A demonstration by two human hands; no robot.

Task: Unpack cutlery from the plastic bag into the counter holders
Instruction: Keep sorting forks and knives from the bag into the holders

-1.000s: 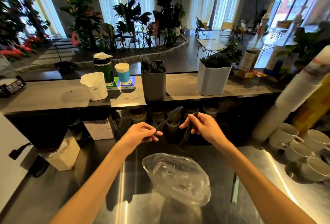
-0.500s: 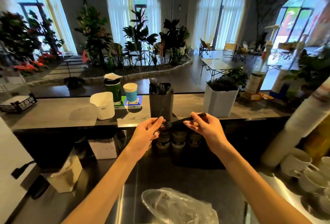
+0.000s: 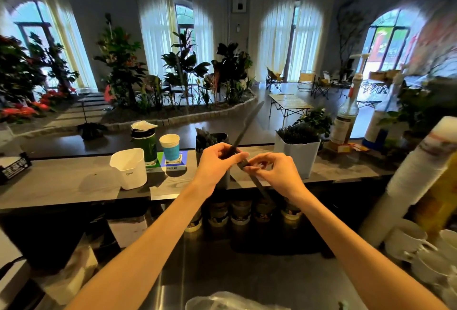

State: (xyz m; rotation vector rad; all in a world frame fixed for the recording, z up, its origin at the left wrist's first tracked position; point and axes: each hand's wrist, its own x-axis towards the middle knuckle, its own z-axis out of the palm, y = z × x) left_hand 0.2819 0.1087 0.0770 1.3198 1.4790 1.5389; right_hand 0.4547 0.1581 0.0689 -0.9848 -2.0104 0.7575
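Left hand [image 3: 217, 161] and right hand [image 3: 274, 173] are both pinching a slim black plastic knife [image 3: 247, 126], tip pointing toward 1 o'clock, above the dark grey holder [image 3: 223, 136].

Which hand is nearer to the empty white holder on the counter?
The left hand is nearer: it is just right of the white holder, gripping black cutlery. The right hand is farther right, beside the white planter.

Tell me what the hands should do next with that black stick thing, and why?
Probably lower the black cutlery piece into the dark holder on the counter. Both the left hand and right hand pinch it right in front of that holder, which already stands full of similar dark pieces, while the white holder sits farther left.
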